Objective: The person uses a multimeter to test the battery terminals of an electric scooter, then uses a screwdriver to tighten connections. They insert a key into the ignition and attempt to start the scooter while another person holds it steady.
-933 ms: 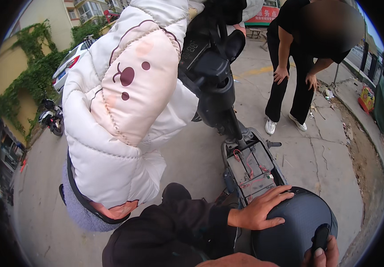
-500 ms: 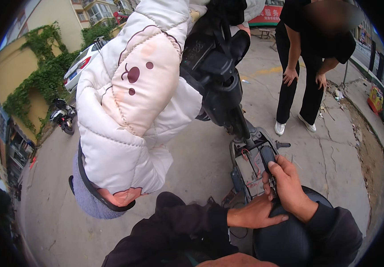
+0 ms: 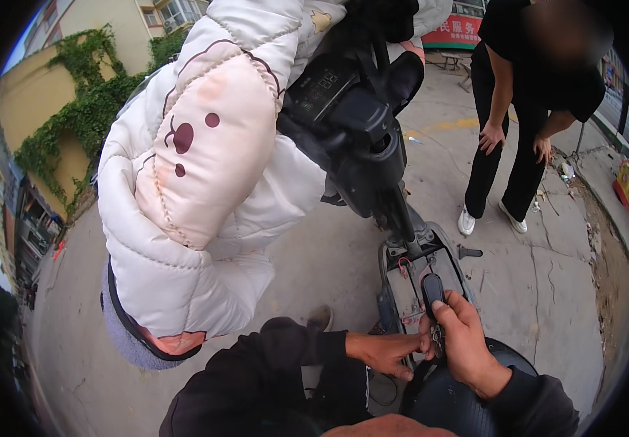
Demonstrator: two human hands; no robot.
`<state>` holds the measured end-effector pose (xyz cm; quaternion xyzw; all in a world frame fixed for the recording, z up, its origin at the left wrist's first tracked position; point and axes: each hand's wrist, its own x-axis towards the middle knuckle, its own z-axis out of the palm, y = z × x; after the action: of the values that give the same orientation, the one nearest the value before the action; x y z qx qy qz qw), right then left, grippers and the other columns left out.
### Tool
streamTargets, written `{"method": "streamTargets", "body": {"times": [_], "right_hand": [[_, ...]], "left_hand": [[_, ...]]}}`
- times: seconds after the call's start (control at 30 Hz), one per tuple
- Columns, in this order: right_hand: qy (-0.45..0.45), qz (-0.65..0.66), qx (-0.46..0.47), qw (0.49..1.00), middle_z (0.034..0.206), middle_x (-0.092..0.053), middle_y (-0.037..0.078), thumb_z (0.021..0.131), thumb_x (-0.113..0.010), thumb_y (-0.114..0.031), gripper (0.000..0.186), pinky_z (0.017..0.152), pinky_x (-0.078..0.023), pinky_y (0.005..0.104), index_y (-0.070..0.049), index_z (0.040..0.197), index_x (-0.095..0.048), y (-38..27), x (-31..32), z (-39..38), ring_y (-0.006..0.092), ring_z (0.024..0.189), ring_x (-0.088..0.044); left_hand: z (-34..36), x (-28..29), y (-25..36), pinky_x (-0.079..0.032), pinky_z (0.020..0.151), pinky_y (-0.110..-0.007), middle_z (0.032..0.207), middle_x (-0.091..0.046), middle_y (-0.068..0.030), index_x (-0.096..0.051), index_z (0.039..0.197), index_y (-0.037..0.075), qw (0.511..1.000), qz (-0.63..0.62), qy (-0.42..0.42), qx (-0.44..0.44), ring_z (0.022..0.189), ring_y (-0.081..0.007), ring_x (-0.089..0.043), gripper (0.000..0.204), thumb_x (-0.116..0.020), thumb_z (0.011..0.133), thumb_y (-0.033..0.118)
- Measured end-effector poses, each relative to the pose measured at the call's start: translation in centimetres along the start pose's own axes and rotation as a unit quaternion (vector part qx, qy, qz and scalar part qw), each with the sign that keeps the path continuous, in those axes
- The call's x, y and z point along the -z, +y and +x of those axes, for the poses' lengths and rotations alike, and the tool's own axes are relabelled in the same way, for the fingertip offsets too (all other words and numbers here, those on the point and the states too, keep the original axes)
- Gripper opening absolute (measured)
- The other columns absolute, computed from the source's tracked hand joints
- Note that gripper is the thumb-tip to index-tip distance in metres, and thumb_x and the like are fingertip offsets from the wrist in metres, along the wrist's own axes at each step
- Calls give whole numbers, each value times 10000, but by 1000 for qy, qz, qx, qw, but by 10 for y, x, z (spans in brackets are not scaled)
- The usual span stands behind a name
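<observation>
My right hand grips a dark key fob with keys hanging from it, held above the front edge of a black scooter seat. Just left of it, my left hand has its fingers stretched toward the keys and its thumb apart, its fingertips partly hidden. Beyond both hands lies the scooter's exposed floorboard frame with red wires. A white quilted wind cover with a cartoon face and lilac fleece edge drapes left of the black steering column and its display.
A person in black clothes and white shoes bends, hands on knees, right of the scooter. Cracked concrete surrounds it, bordered by a littered dirt strip and a kerb. A red banner stands behind. A yellow wall with ivy rises at left.
My right hand has risen from the seat's right side with the key fob to above the seat's front. My left hand has left its flat rest on the seat and shifted left toward the keys.
</observation>
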<state>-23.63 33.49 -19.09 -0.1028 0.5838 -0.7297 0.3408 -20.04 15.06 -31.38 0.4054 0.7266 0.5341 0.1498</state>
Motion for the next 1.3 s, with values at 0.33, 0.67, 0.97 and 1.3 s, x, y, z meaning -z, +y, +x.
{"method": "streamTargets", "body": {"times": [0.33,0.67,0.97,1.3], "right_hand": [[-27,-30,-35,999,833,-636,94,1059,-462,-175,191,509,-514,276,-4,1142,-488,-2,-1,-2,153,629,-619],[30,-130,10,991,808,-653,75,1053,-485,-178,211,539,-510,265,27,1073,-532,0,-12,-24,127,627,-632],[160,-11,-40,986,866,-637,30,1029,-554,-180,324,685,-473,250,-45,1323,-539,48,-57,-197,103,751,-587],[176,-517,234,805,792,-657,152,915,-531,-14,264,559,-497,368,20,1176,-548,-57,-11,-149,302,608,-648]], "left_hand": [[-20,4,-55,-501,938,-455,1279,-587,-207,-430,1427,26,977,119,76,159,1132,-382,-619,500,-526,1030,314],[-32,64,-1,-546,913,-416,1296,-597,-197,-560,1301,-5,862,349,369,9,1093,-385,-652,407,-660,929,128],[-64,55,160,-406,1110,-532,1582,-285,-199,-413,1462,85,473,684,396,-390,1377,-381,-458,607,-660,937,263],[-75,96,259,-425,1040,-520,1434,-545,-179,-631,1319,129,83,856,508,52,1256,-394,-542,783,-877,700,540]]}}
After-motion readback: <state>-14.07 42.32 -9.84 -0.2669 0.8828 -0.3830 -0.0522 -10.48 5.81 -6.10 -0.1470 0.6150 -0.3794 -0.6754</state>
